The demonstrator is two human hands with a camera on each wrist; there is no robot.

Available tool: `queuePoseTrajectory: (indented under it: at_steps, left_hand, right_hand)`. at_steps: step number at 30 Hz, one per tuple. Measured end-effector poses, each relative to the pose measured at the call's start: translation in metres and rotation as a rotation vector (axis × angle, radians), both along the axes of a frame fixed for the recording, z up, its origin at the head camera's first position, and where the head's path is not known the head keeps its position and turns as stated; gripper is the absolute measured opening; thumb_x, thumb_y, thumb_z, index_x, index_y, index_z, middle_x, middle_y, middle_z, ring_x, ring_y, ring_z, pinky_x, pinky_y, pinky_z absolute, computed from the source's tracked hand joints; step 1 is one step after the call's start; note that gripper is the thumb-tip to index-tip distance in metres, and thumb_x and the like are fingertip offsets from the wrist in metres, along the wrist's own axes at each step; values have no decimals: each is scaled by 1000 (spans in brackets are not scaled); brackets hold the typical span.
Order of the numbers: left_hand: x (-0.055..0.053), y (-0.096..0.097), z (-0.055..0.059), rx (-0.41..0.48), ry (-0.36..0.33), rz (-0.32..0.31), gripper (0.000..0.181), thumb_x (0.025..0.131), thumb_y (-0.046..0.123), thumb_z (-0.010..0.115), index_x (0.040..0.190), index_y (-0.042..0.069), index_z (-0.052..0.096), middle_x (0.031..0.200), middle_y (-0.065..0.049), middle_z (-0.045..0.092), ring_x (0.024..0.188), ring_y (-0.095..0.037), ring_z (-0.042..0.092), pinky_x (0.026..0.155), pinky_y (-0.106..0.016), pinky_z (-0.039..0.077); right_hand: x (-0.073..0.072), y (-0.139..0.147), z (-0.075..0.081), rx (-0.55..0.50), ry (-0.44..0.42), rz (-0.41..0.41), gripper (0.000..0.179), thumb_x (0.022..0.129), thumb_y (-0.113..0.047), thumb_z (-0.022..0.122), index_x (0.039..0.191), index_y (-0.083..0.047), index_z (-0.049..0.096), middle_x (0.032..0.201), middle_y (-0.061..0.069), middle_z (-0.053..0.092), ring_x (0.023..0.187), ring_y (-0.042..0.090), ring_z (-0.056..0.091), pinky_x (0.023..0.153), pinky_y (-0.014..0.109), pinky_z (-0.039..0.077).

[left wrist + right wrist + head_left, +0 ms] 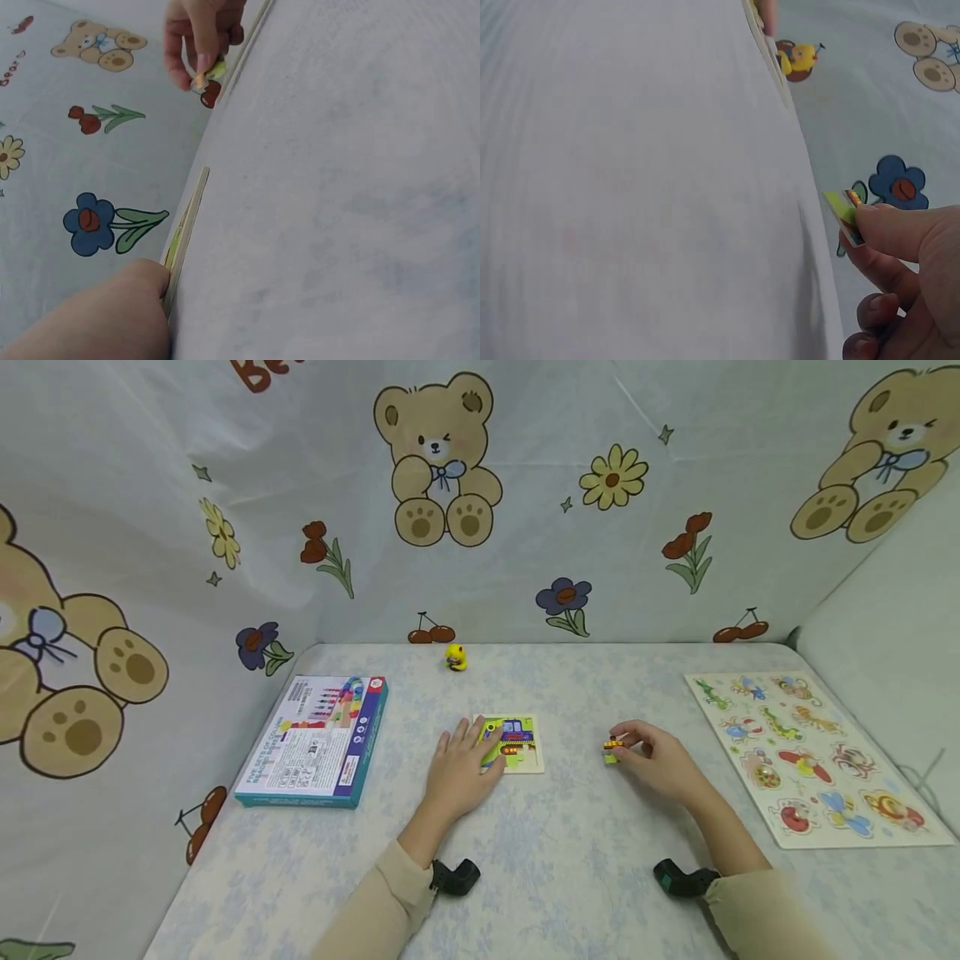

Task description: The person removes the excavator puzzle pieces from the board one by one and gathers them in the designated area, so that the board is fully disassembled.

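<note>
A small wooden jigsaw puzzle board [531, 765], printed with a purple and orange vehicle on green, lies near the middle of the table. Across its left part rests my left hand [459, 777], fingers straight and spread, hiding that side of the picture. To the right of the board, my right hand [663, 762] pinches a small green and orange puzzle piece [843, 213] between thumb and forefinger. That piece [216, 71] is held above the table, apart from the board. In the left wrist view, the board's thin edge [196, 196] runs past the left hand.
At the left lies a teal-edged box [311, 768] with printed labels. A yellow toy figure [455, 657] stands near the back edge. On the right is a large board of insect pictures [817, 760]. Behind rises a cloth wall [517, 452] printed with bears and flowers.
</note>
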State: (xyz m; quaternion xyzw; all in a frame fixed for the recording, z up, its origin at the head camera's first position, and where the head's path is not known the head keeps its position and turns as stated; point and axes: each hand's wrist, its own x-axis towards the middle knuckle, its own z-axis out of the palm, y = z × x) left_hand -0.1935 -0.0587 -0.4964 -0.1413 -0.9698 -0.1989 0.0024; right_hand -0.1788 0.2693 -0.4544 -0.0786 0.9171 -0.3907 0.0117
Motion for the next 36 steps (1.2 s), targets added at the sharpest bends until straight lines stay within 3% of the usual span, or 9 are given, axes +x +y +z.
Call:
queuePoseTrajectory:
  at_steps: [6, 12, 27, 36]
  left_hand:
    - [0, 0, -1, -3, 5, 1, 55, 101, 58, 36, 153, 40, 34, 166, 3, 21, 156, -25, 12, 125, -53, 9]
    - [0, -1, 1, -2, 5, 0, 55, 101, 57, 36, 153, 39, 35, 166, 2, 21, 156, -26, 12, 125, -54, 9]
    - [0, 0, 1, 4, 4, 1, 55, 101, 57, 37, 153, 40, 35, 166, 3, 21, 156, -25, 13, 125, -53, 9]
    - [0, 0, 1, 12, 6, -4, 55, 101, 56, 37, 153, 40, 34, 166, 3, 20, 156, -25, 12, 125, -54, 9]
  right_hand:
    - [13, 42, 2, 92, -12, -61, 30, 100, -24, 60, 126, -10, 58, 105, 13, 65, 65, 12, 45, 55, 26, 39]
    - [20, 64, 4, 169, -50, -113, 32, 101, -28, 57, 128, -11, 58, 107, 13, 66, 68, 13, 44, 56, 27, 35]
    - [22, 65, -1, 162, -51, -126, 35, 102, -30, 56, 130, -10, 58, 108, 13, 66, 75, 11, 52, 60, 24, 43]
    - [19, 64, -4, 190, -28, -107, 33, 100, -27, 60, 128, -11, 59, 103, 10, 64, 72, 10, 50, 60, 25, 40]
